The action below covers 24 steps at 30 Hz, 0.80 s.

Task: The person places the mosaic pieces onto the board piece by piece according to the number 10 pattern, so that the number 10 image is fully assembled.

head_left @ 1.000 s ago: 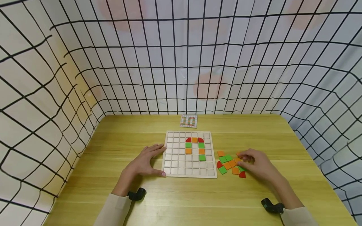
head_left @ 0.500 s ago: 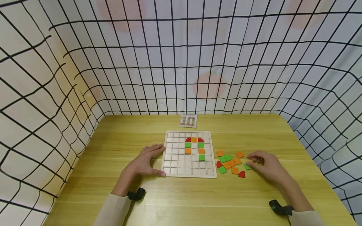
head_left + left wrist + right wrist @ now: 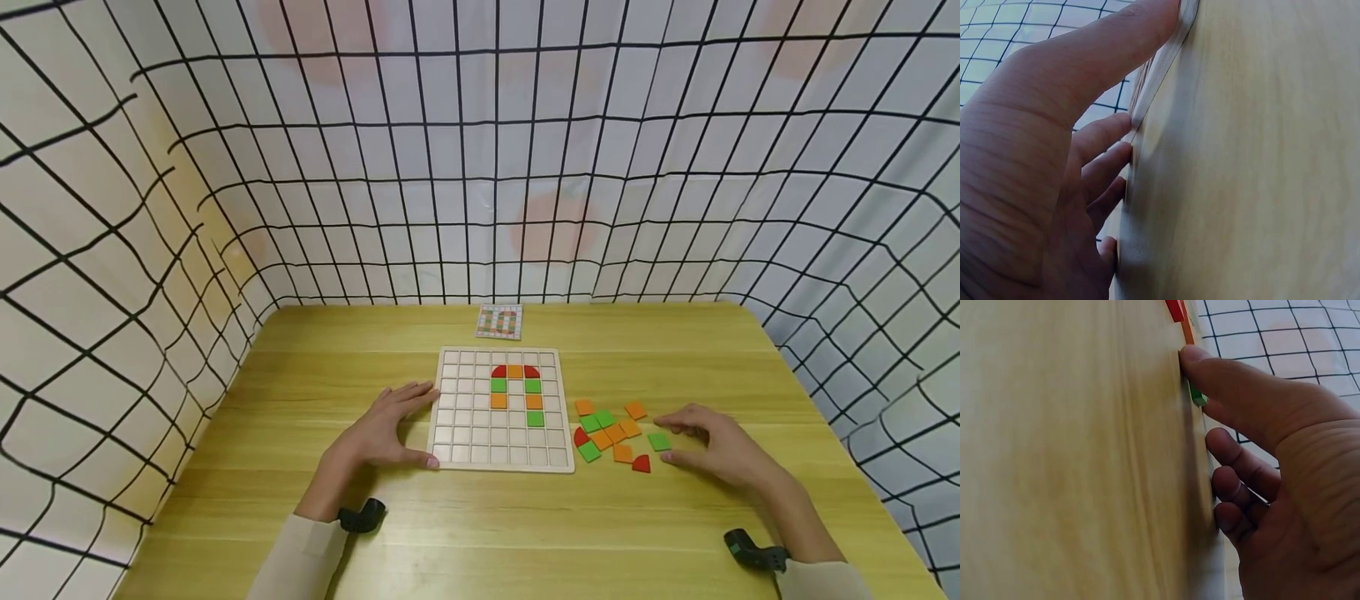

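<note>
My left hand [image 3: 384,427] rests at the left edge of a pale square grid board [image 3: 472,433]; thumb and fingers are spread and touch its rim. Red, orange and green tiles [image 3: 533,402] form an arch in the board's upper right cells. To the right of the loose pile, a green square tile [image 3: 659,442] lies flat on the table. My right hand [image 3: 716,446] is beside it, thumb and index finger parted around the tile. From the right wrist, the thumb partly covers that green tile [image 3: 1197,395], while the other fingers are loosely bent over the table.
Loose orange, green and red tiles [image 3: 615,432] lie between the board and my right hand. A small pattern card [image 3: 499,322] sits behind the board. Black netting [image 3: 480,179] over white cloth encloses the back and sides of the wooden table [image 3: 465,533].
My right hand has moved right, drawing the green tile out of the pile, and its thumb and index finger have spread apart around it. The left hand has stayed at the board.
</note>
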Tool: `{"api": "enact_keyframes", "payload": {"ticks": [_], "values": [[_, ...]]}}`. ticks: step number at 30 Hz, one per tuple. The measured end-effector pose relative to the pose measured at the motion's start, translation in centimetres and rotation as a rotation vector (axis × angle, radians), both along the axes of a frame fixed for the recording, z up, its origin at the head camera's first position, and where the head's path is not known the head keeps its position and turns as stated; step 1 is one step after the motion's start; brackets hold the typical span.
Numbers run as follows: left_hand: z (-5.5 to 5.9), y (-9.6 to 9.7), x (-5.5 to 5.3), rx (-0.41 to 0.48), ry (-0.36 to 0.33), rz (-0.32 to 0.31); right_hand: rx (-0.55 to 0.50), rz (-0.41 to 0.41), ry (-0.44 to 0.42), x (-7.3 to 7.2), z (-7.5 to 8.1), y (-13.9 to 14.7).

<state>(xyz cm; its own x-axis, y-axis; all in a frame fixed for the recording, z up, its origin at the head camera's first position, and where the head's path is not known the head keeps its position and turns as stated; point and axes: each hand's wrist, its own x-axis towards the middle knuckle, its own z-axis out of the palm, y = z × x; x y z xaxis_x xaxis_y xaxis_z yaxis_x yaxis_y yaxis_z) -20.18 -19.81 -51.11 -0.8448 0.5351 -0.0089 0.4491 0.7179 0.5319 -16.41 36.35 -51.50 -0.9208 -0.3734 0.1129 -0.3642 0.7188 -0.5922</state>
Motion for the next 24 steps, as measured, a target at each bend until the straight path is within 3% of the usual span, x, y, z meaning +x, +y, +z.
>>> {"api": "enact_keyframes", "payload": {"ticks": [14, 24], "values": [[0.0, 0.0, 0.0, 0.001, 0.008, -0.007, 0.027, -0.056, 0.033, -0.3, -0.4, -0.2], [0.0, 0.1, 0.0, 0.008, 0.010, 0.004, 0.052, -0.111, 0.016, -1.2, 0.2, -1.4]]}}
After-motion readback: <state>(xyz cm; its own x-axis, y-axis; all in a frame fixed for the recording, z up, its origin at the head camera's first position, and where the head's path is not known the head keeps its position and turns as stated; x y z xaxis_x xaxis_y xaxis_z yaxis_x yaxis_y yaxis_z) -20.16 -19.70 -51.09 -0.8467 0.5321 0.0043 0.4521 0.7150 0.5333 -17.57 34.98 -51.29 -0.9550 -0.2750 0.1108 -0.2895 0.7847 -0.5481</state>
